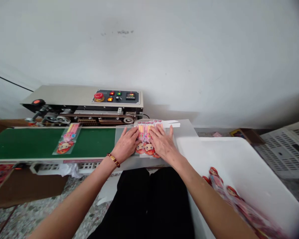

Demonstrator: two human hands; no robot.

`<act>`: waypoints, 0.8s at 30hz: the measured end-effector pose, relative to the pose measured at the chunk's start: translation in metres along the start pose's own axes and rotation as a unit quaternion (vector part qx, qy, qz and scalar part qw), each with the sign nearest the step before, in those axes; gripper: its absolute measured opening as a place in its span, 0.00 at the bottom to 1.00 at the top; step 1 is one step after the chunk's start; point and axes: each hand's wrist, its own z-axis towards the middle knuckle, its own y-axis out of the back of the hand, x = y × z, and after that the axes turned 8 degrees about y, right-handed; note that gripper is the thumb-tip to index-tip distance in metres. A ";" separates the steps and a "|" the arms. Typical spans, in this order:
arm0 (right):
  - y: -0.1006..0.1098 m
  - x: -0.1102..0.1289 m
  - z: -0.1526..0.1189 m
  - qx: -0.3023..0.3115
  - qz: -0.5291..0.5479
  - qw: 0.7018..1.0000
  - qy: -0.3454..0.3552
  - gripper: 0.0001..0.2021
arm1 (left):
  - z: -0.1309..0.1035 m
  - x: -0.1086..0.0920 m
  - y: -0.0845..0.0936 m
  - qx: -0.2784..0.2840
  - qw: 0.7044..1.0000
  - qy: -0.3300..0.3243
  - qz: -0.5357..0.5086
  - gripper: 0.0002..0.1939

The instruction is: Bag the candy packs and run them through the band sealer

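Several pink packets (147, 139) with a cartoon red-haired head at the near end lie side by side on a pale, see-through plate (186, 129). My left hand (126, 143) rests at their left edge, fingers stretched out and touching the leftmost packet. Across the right-hand packets lies my right hand (164, 143), its fingers spread and flat, hiding part of them. To the left, one similar packet in a clear bag (67, 139) lies by itself on the green conveyor belt (97, 142).
Behind the belt stands a sealing machine (82, 96) with a red stop button and lit display. A white bin (199, 149) on the right holds more packets (229, 192). A cardboard box (40, 186) is below left; a pale slatted crate (286, 146) stands far right.
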 end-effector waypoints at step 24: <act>0.000 0.005 0.009 0.009 -0.002 1.000 0.008 0.19 | -0.039 0.082 0.037 -0.011 0.996 0.088 0.023 0.23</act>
